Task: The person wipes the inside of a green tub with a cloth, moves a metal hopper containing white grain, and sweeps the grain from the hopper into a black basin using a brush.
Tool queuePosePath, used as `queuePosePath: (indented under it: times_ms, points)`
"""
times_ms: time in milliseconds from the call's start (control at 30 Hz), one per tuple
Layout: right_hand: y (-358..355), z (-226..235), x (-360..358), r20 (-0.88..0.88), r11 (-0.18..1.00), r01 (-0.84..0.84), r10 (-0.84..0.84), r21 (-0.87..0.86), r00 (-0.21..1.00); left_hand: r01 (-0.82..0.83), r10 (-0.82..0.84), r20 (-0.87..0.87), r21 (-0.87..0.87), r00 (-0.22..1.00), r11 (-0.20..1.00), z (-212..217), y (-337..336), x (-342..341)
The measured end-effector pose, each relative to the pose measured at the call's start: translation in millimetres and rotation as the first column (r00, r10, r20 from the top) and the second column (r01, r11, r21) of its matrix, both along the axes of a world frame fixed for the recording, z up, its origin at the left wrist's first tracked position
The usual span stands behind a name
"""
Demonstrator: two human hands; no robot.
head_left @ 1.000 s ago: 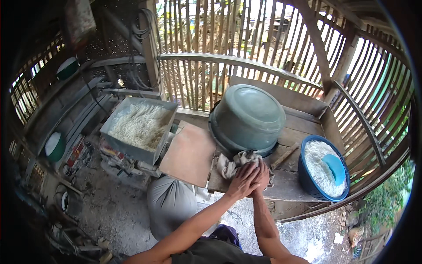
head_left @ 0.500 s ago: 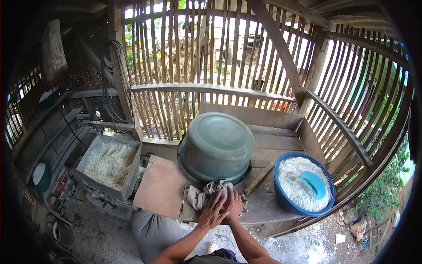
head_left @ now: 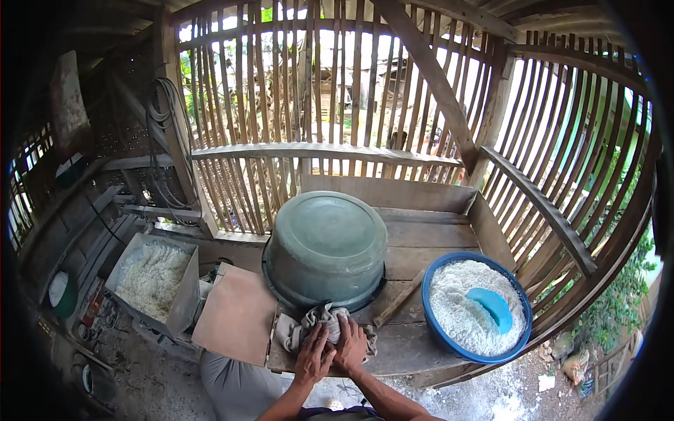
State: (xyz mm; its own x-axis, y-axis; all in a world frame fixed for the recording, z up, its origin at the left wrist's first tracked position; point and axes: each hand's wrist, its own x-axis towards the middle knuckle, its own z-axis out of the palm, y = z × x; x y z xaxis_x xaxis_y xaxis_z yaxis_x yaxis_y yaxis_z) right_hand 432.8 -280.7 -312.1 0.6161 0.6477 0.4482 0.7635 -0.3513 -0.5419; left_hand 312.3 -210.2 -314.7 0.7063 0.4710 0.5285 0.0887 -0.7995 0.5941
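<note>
A crumpled grey cloth [head_left: 326, 317] is bunched on the wooden bench, against the near side of an upturned grey-green tub [head_left: 330, 235]. My left hand [head_left: 314, 356] and my right hand [head_left: 351, 345] lie side by side over it, fingers curved down around its folds. Part of the cloth shows beyond the fingertips and spreads out on both sides. What lies beneath the cloth, if anything, is hidden. The tub rests bottom up, with a dark rim showing around its base.
To the right stands a blue basin [head_left: 427, 319] of white crumbly material with a light blue scoop [head_left: 490, 310]. A wooden stick [head_left: 399, 300] lies between tub and basin. A brown board [head_left: 235, 314] and a bin [head_left: 184, 284] of whitish grains are at left. Slatted walls enclose the bench.
My hands, overlapped before, are now apart and side by side on the cloth. The whole view has shifted slightly, so the tub and basin appear further left.
</note>
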Motion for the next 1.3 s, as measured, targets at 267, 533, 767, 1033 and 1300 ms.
queuePosePath:
  times_ms: [267,533,767,1033,1300]
  points:
    - [-2.4,-3.3,3.5,-0.008,0.999,-0.031,0.031,-0.021,0.999,-0.005,0.006,0.007,-0.033,1.0,0.999,5.3,-3.0,0.9]
    - [0.9,-4.5,6.0,-0.027,0.999,-0.029,0.028,-0.041,0.999,-0.016,0.015,-0.023,-0.079,1.0,0.997,5.6,-4.6,9.8]
    - [3.9,-11.0,11.0,-0.004,0.997,-0.017,0.017,-0.072,1.0,-0.007,0.012,-0.069,0.06,0.998,0.998,16.1,-68.2,23.4]
    - [3.6,-9.4,10.5,0.092,1.0,-0.026,0.024,0.016,0.996,0.261,-0.206,-0.221,0.263,0.953,0.929,37.6,-44.4,41.2]
    - [-1.3,-7.2,12.9,0.036,0.999,-0.043,0.043,0.009,0.998,0.073,-0.042,-0.194,0.156,0.98,0.985,40.0,-36.2,45.0]
